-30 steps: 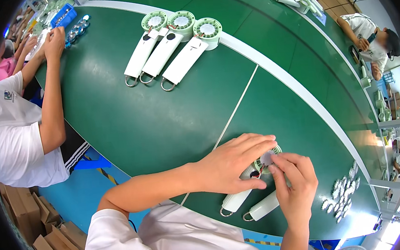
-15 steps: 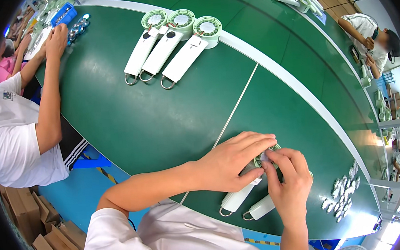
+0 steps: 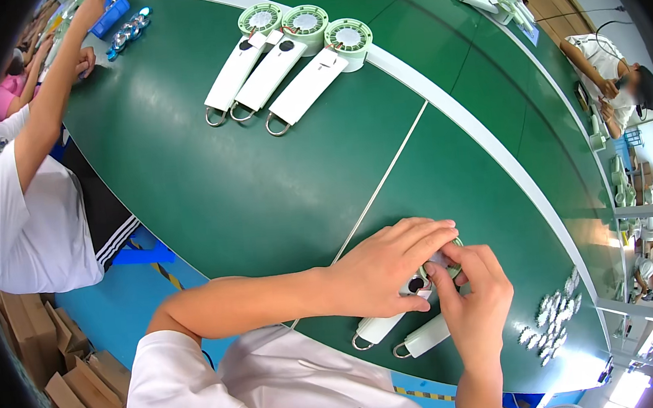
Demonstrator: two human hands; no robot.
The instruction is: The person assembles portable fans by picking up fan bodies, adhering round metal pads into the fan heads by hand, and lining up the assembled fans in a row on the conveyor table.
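Note:
A handheld fan with a white handle, a black round button, a green head and a metal loop lies on the table in front of me. My left hand is closed over it, fingers across the head and thumb beside the handle. At the same green head, my right hand has thumb and forefinger drawn together; what they pinch, if anything, is hidden. Close by on the right lies a second handheld fan, its head mostly covered by my right hand.
Three similar fans lie farther off, near a white table strip. Many small white toothed pieces are heaped at the right. On the left, a co-worker sits by a blue bin and shiny blue parts.
My left hand has shifted slightly, uncovering the fan's black button. Right fingers remain at the head. The co-worker's raised arm has reached farther toward the blue bin.

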